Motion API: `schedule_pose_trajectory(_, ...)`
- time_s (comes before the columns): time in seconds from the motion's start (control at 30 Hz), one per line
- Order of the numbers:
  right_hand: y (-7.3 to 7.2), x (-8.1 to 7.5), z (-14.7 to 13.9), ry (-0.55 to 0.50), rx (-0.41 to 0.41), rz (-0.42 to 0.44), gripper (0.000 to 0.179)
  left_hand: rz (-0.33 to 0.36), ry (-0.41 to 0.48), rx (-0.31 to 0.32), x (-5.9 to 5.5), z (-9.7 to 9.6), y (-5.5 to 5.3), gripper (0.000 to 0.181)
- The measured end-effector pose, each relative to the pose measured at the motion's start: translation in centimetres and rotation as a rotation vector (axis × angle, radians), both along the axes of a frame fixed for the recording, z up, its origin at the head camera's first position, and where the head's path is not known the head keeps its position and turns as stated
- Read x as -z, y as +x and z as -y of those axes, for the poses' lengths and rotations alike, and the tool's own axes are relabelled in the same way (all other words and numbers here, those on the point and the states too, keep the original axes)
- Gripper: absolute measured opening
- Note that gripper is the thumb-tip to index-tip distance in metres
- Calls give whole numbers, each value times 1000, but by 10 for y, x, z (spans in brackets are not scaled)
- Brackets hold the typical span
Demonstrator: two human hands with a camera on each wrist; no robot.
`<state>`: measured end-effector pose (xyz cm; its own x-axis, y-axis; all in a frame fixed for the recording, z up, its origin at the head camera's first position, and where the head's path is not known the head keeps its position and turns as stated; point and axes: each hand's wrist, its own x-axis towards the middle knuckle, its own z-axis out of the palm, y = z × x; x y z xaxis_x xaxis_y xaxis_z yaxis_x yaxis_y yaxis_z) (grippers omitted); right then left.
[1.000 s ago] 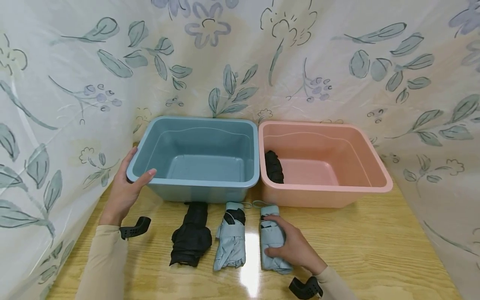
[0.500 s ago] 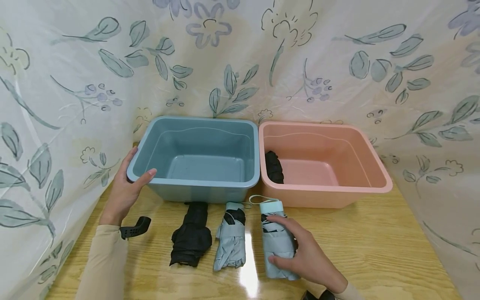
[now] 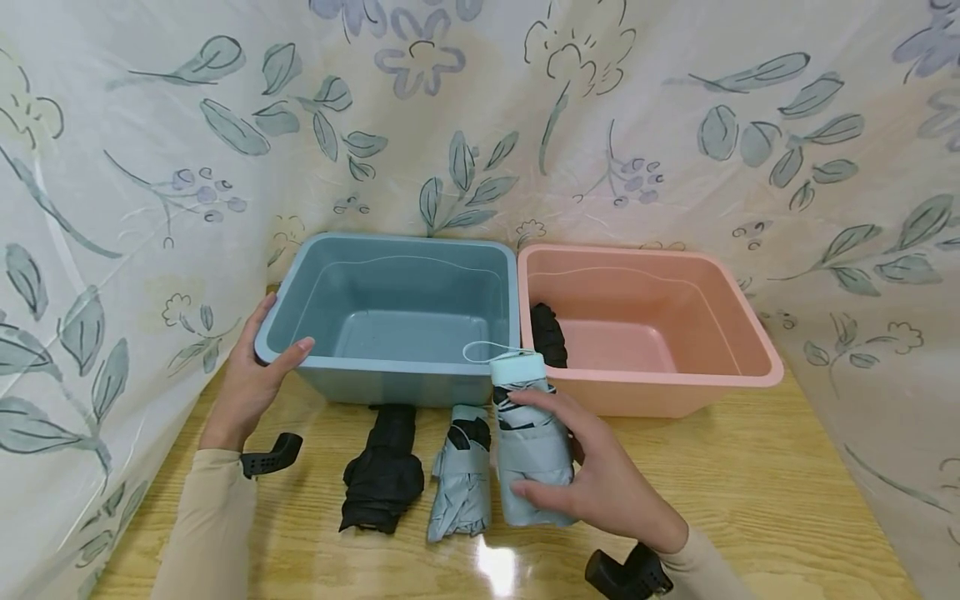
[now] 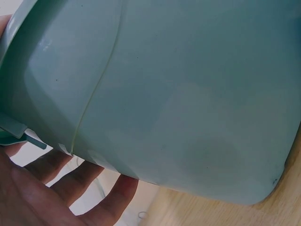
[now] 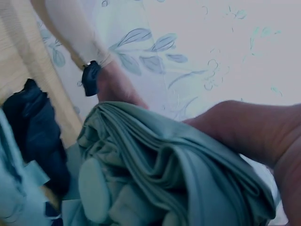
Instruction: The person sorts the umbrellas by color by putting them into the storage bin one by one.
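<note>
My right hand [image 3: 603,471] grips a folded light blue umbrella [image 3: 528,450] around its middle, thumb on the near side. Raised off the table, the umbrella has its pale handle end overlapping the front rims of both tubs, with a wrist loop trailing left. Its folded cloth fills much of the right wrist view. At the left, my left hand [image 3: 243,392] holds the rim of the blue tub [image 3: 390,364], thumb over the edge and fingers along the outer wall. A second light blue umbrella [image 3: 461,479] and a black umbrella [image 3: 381,475] lie side by side before the blue tub.
To the right of the blue tub stands a pink tub [image 3: 645,377], with a black folded bundle [image 3: 550,335] against its left inner wall. Both tubs sit at the back of the wooden table [image 3: 757,500], close to a floral curtain [image 3: 465,108].
The right hand has lifted the light blue umbrella off the table and carried it up and left toward the tubs. The left hand stays on the blue tub's rim.
</note>
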<state>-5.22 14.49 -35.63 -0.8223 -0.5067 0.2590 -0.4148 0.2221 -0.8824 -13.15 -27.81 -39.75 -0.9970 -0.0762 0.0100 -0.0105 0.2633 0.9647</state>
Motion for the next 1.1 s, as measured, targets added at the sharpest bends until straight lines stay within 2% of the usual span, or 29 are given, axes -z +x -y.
schedule_pose_trajectory(0.2,-28,-18,26,-26,-33,-13,81,-1,-2,-1,1,1,0,88)
schedule_pose_trajectory(0.33,-51,-28,46,-55,-55,-42,82,-1,-9,-5,1,1,-1,88)
schedule_pose_trajectory(0.5,-81,-36,70,-57,-70,-33,81,-6,-17,-11,1,0,0,90)
schedule_pose_trajectory(0.77,-122,-44,109,-1,-43,36,81,-6,-26,-21,1,-1,1,90)
schedule_pose_trajectory(1.1,-166,-39,159,31,-17,240,82,-10,-43,-39,3,-2,1,90)
